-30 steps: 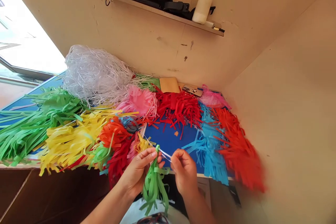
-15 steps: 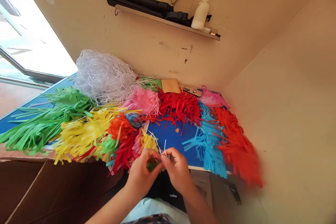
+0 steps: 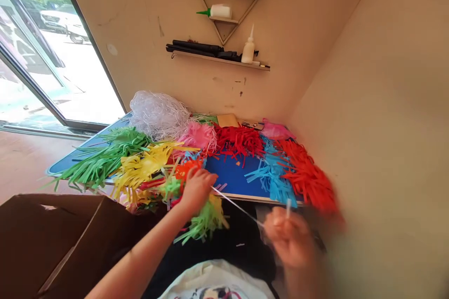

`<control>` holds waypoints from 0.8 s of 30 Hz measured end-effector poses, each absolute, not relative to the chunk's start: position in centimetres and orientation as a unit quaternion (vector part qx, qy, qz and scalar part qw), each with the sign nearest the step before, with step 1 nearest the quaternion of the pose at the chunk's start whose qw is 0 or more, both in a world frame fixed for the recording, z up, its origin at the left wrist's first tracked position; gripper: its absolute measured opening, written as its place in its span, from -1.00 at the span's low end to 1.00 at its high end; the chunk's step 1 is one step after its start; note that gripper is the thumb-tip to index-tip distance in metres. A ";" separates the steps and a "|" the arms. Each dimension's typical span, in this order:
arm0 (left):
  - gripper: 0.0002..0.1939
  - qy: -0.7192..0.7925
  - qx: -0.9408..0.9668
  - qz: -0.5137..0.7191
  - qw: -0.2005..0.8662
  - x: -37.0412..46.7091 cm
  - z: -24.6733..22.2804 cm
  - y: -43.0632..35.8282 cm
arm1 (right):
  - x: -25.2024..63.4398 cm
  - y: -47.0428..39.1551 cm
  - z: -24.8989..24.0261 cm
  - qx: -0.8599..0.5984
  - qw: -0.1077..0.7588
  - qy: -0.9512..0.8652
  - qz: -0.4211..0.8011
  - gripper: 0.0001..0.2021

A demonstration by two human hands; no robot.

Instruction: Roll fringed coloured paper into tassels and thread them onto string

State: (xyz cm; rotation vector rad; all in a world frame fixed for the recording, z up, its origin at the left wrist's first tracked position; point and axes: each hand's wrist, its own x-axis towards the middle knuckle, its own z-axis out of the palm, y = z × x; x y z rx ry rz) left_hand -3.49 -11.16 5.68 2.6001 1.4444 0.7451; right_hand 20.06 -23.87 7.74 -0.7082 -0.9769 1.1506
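A thin white string (image 3: 238,206) stretches taut between my two hands. My left hand (image 3: 198,189) is closed around its upper end, close to the table's front edge and beside an orange-red tassel (image 3: 187,168). Lower and to the right, blurred by motion, my right hand (image 3: 289,236) is closed on the other end, and a short white tip sticks up from it. Below my left hand, a light green and yellow fringed tassel (image 3: 208,219) hangs over my lap. How the string joins the tassels is hidden behind my left hand.
Green (image 3: 105,161), yellow (image 3: 147,163), red (image 3: 240,140), blue (image 3: 275,173) and orange-red fringes (image 3: 310,173) lie on the blue table (image 3: 231,175). A heap of white string (image 3: 159,114) is at the back left. A cardboard box (image 3: 84,233) stands at lower left; a shelf (image 3: 220,58) holds a glue bottle (image 3: 248,50).
My hands were together at the table edge; now they are apart. My right hand has moved right and down, drawing the string out. The camera's view has tilted up.
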 end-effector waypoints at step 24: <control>-0.58 0.387 0.898 0.199 0.066 -5.3 7.9 -12.1 | 19.2 -27.9 5.4 -0.537 0.441 -0.611 0.380 -0.69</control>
